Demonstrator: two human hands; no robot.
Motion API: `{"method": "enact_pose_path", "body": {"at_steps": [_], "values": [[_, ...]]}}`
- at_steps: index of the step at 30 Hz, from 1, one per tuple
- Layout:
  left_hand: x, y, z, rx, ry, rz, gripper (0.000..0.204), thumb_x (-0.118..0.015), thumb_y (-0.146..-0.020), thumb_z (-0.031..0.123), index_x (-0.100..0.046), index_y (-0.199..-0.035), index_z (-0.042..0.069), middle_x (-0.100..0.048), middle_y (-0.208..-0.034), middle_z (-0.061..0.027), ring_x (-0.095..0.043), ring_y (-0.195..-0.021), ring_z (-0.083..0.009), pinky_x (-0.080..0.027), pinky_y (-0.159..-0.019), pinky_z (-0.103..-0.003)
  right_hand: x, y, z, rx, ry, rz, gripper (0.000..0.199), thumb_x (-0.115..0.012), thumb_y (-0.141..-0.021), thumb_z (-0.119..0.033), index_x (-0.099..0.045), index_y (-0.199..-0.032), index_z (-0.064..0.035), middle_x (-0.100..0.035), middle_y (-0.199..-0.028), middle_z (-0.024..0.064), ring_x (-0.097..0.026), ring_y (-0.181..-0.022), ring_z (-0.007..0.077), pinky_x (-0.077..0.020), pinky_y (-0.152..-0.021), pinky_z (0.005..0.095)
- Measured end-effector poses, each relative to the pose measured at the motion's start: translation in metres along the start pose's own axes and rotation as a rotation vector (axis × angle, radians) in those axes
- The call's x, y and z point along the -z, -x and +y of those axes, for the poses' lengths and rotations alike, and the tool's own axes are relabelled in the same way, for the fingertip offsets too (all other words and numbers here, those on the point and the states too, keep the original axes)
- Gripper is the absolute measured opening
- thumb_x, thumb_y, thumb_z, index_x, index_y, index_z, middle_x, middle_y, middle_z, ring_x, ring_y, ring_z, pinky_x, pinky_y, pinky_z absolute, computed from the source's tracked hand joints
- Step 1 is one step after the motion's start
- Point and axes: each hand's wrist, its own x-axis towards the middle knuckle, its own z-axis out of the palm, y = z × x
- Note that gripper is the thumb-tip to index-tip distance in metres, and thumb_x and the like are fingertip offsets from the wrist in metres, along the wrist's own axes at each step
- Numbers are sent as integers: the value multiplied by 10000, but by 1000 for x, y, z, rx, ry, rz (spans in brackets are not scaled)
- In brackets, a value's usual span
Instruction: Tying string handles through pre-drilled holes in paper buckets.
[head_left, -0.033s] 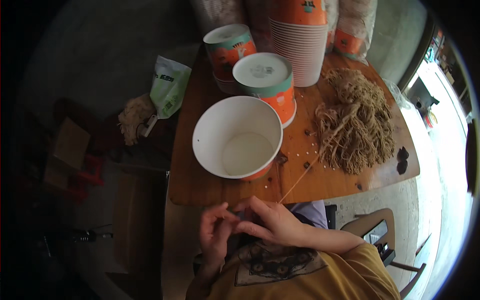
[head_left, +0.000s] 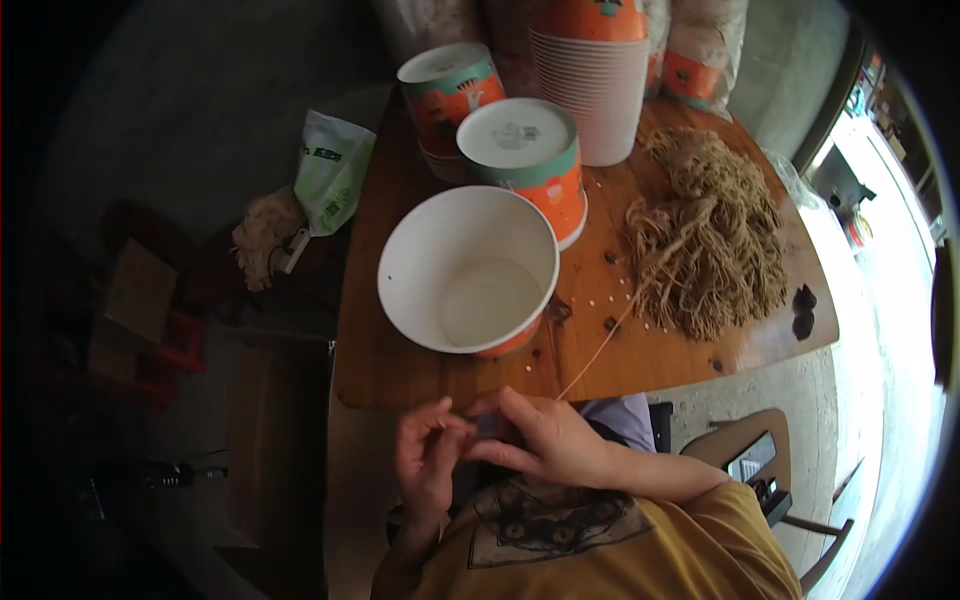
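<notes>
My left hand [head_left: 428,458] and my right hand [head_left: 545,440] are close together in front of the table's near edge. A thin tan string [head_left: 598,352] runs taut from a tangled bundle of tan string [head_left: 708,240] down to my right hand, whose fingers are curled in a pinch around it. The left hand's thumb and fingers are pinched near the right fingertips. What lies between them is too small and blurred to make out. Just beyond the hands, a large white paper tub [head_left: 468,268] stands with its mouth toward me and its inside bare.
Two orange-and-green tubs, one nearer [head_left: 518,135] and one behind [head_left: 450,90], stand upside down. A tall stack of nested tubs [head_left: 588,90] rises at the back of the wooden table [head_left: 440,380]. A green-white bag [head_left: 335,175] is at left, a chair [head_left: 760,455] at lower right.
The whole view has shifted slightly, so the table's things appear a little higher and further left. The left fingers have moved slightly; the string still runs to the right hand.
</notes>
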Motion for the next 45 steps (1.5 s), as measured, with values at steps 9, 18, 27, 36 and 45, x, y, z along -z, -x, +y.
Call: {"method": "enact_pose_path", "body": {"at_steps": [9, 18, 27, 36, 45], "values": [[-39, -50, 24, -202, -423, -249, 232, -576, -886, -49, -567, -1113, -6, -650, -903, -110, -621, -720, -130, -518, -634, -266, 33, 12, -1, 20, 288, 289, 150, -632, -865, -162, -535, -886, -50, -606, -768, 115, -614, -665, 319, -485, -545, 398], [-88, -139, 52, -234, -940, -277, 376, -695, -830, 154, -524, -1132, 10, -624, -1022, -133, -611, -908, -246, -491, -780, -375, 61, 9, -3, -36, 199, 548, 88, -622, -861, -72, -552, -891, -29, -584, -744, 92, -593, -621, 257, -470, -553, 330], [-46, -136, 80, 226, -596, -274, 375, -548, -885, 24, -504, -1255, -15, -621, -978, -61, -583, -846, -88, -500, -735, -246, 77, 1, 11, -152, -49, 481, 106, -652, -866, -93, -584, -864, -12, -550, -671, -3, -445, -583, 20, -375, -513, 209], [-24, -120, 99, 209, -527, -201, 364, -465, -902, 7, -505, -1259, -50, -604, -1024, -78, -577, -893, -90, -518, -814, -260, 55, -41, 6, -103, -328, 404, 95, -632, -881, -82, -579, -867, -4, -432, -596, -73, -321, -549, 1, -295, -487, 192], [-13, -131, 104, 250, -446, -193, 321, -468, -880, 7, -545, -1186, -54, -615, -1016, -54, -573, -897, -71, -494, -808, -233, 43, -53, 12, -82, -465, 375, 107, -640, -889, -93, -592, -906, 1, -520, -684, -49, -416, -619, -5, -354, -539, 183]]}}
